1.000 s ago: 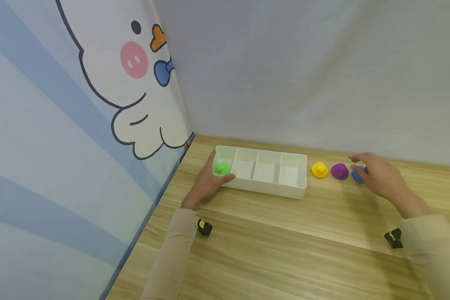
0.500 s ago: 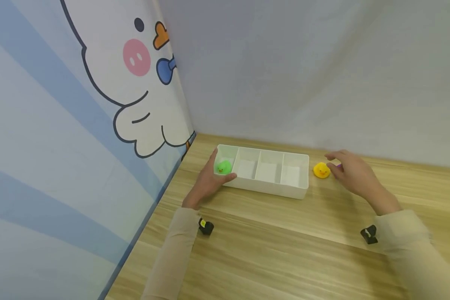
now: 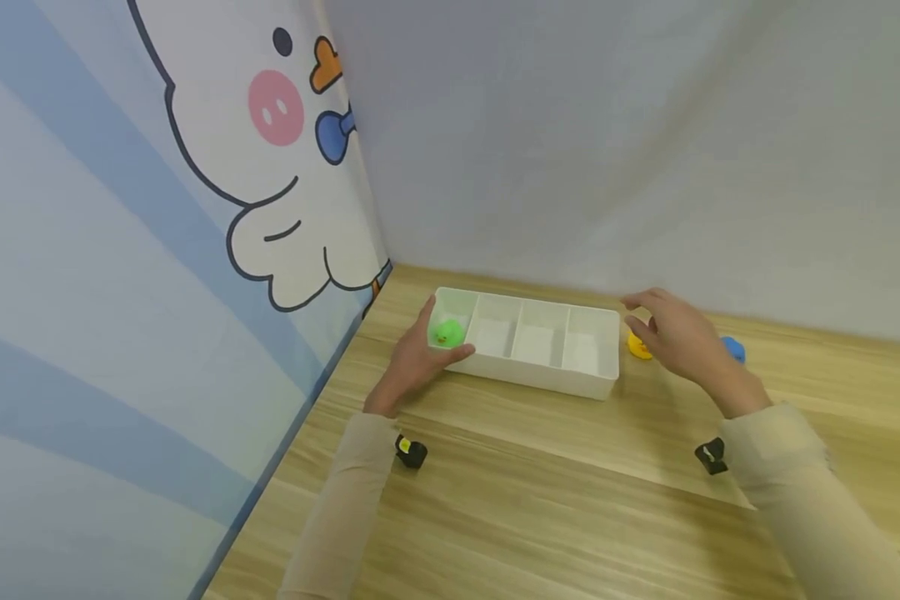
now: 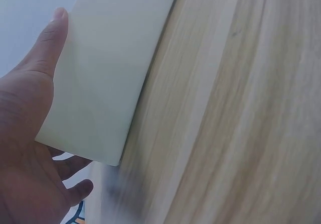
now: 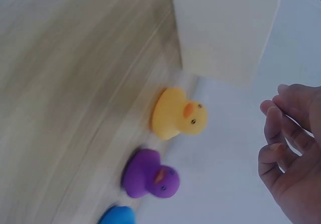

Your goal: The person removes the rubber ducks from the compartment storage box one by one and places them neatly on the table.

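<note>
A white divided tray [image 3: 536,375] stands near the back of the table. Its leftmost compartment contains a green rubber duck [image 3: 450,333]. My left hand [image 3: 414,360] grips the tray's left end, its thumb along the front wall [image 4: 110,68] and fingers around the end. My right hand [image 3: 678,337] is above the row of ducks, fingers loosely bent with nothing in them. Under it sits a yellow rubber duck [image 5: 178,114], beside the tray's right end. Then come a purple duck [image 5: 149,176], hidden by my hand in the head view, and a blue duck [image 3: 733,348].
The wooden table [image 3: 495,500] meets a pale curtain [image 3: 607,150] at the back. A cartoon-printed cloth [image 3: 270,208] hangs along the left edge. A small black block shows beside each sleeve.
My right hand has moved left from over the blue duck, past the purple one, to the yellow one. The left hand keeps its place on the tray.
</note>
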Tool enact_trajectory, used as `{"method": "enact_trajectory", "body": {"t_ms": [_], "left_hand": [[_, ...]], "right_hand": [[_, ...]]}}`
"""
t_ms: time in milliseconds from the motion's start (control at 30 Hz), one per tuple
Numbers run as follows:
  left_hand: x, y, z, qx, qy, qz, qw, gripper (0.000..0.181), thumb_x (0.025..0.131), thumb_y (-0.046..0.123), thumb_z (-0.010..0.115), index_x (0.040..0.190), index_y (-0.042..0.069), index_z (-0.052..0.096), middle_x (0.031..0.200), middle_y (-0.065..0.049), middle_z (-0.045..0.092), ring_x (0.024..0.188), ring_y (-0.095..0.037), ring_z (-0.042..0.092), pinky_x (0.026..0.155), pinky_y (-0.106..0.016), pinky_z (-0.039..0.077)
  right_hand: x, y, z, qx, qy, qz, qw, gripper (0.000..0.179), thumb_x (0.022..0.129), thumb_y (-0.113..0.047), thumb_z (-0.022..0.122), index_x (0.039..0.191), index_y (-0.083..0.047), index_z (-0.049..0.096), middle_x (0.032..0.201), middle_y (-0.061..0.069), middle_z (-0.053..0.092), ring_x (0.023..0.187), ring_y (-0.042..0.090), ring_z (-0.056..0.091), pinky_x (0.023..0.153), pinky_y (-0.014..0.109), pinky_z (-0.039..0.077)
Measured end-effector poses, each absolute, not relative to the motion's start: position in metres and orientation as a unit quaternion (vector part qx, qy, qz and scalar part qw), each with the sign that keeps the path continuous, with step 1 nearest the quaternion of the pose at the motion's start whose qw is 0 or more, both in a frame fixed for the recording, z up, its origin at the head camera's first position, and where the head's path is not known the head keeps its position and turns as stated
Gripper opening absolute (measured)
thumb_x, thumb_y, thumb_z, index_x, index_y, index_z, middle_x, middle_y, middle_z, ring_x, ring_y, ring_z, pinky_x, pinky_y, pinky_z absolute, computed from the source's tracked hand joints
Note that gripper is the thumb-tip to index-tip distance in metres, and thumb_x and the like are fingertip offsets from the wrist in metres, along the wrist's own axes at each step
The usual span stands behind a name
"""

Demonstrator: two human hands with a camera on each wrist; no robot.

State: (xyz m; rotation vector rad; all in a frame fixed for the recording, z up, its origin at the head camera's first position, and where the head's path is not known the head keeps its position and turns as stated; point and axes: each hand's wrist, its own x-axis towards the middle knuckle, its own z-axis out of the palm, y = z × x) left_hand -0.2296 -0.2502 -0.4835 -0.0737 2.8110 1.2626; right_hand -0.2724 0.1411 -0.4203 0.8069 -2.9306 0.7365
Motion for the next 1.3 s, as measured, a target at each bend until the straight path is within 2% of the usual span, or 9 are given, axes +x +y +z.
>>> {"method": "enact_trajectory", "body": {"t_ms": [167, 467, 567, 700, 900, 1100, 1300], "left_hand": [[-0.229, -0.245, -0.483, -0.018, 0.914, 0.405, 0.028, 0.119, 0.081, 0.067, 0.076, 0.166, 0.029, 0.002, 0.169, -0.018, 0.027, 0.152, -0.045, 0.034, 0.122, -0.064, 0.031], [-0.228, -0.237, -0.480, -0.022, 0.923, 0.385, 0.018, 0.119, 0.081, 0.064, 0.077, 0.166, 0.023, 0.004, 0.165, -0.021, 0.036, 0.148, -0.043, 0.041, 0.121, -0.060, 0.035], [-0.228, -0.234, -0.478, -0.025, 0.925, 0.378, 0.021, 0.119, 0.082, 0.063, 0.077, 0.166, 0.023, 0.004, 0.163, -0.021, 0.037, 0.148, -0.043, 0.042, 0.121, -0.060, 0.035], [-0.227, -0.234, -0.478, -0.030, 0.924, 0.379, 0.029, 0.122, 0.081, 0.063, 0.078, 0.166, 0.025, 0.000, 0.166, -0.019, 0.033, 0.151, -0.041, 0.038, 0.123, -0.060, 0.033], [-0.228, -0.240, -0.478, -0.023, 0.917, 0.395, 0.044, 0.127, 0.078, 0.064, 0.080, 0.165, 0.029, -0.005, 0.169, -0.018, 0.026, 0.154, -0.039, 0.032, 0.125, -0.057, 0.030], [-0.230, -0.237, -0.476, -0.027, 0.914, 0.402, 0.053, 0.126, 0.078, 0.062, 0.081, 0.165, 0.030, -0.004, 0.166, -0.020, 0.032, 0.150, -0.039, 0.038, 0.124, -0.057, 0.033], [-0.231, -0.232, -0.475, -0.030, 0.910, 0.409, 0.054, 0.125, 0.078, 0.059, 0.082, 0.166, 0.026, -0.001, 0.164, -0.020, 0.035, 0.148, -0.039, 0.041, 0.122, -0.057, 0.035]], "right_hand": [[-0.275, 0.123, -0.417, 0.267, -0.934, 0.236, 0.006, 0.036, 0.106, -0.017, 0.055, 0.137, -0.001, 0.060, 0.130, 0.021, 0.063, 0.080, 0.022, 0.059, 0.067, 0.033, 0.047], [-0.275, 0.088, -0.412, 0.290, -0.929, 0.228, 0.012, 0.035, 0.105, -0.019, 0.058, 0.136, -0.003, 0.062, 0.131, 0.017, 0.065, 0.085, 0.024, 0.064, 0.069, 0.038, 0.052], [-0.274, 0.079, -0.411, 0.300, -0.928, 0.223, 0.017, 0.035, 0.104, -0.019, 0.058, 0.135, -0.003, 0.063, 0.131, 0.017, 0.066, 0.085, 0.024, 0.066, 0.069, 0.039, 0.054], [-0.272, 0.067, -0.413, 0.314, -0.923, 0.220, 0.017, 0.034, 0.104, -0.019, 0.058, 0.135, -0.003, 0.063, 0.132, 0.017, 0.066, 0.086, 0.024, 0.068, 0.072, 0.042, 0.057], [-0.271, 0.049, -0.416, 0.325, -0.919, 0.222, 0.025, 0.033, 0.103, -0.018, 0.061, 0.133, -0.005, 0.065, 0.135, 0.017, 0.066, 0.098, 0.030, 0.071, 0.080, 0.047, 0.059], [-0.270, 0.037, -0.416, 0.328, -0.918, 0.223, 0.017, 0.033, 0.102, -0.020, 0.063, 0.132, -0.006, 0.066, 0.135, 0.016, 0.067, 0.114, 0.036, 0.068, 0.094, 0.053, 0.057], [-0.270, 0.028, -0.417, 0.325, -0.919, 0.224, 0.001, 0.034, 0.102, -0.020, 0.063, 0.133, -0.008, 0.066, 0.137, 0.014, 0.066, 0.113, 0.035, 0.069, 0.091, 0.053, 0.058]]}}
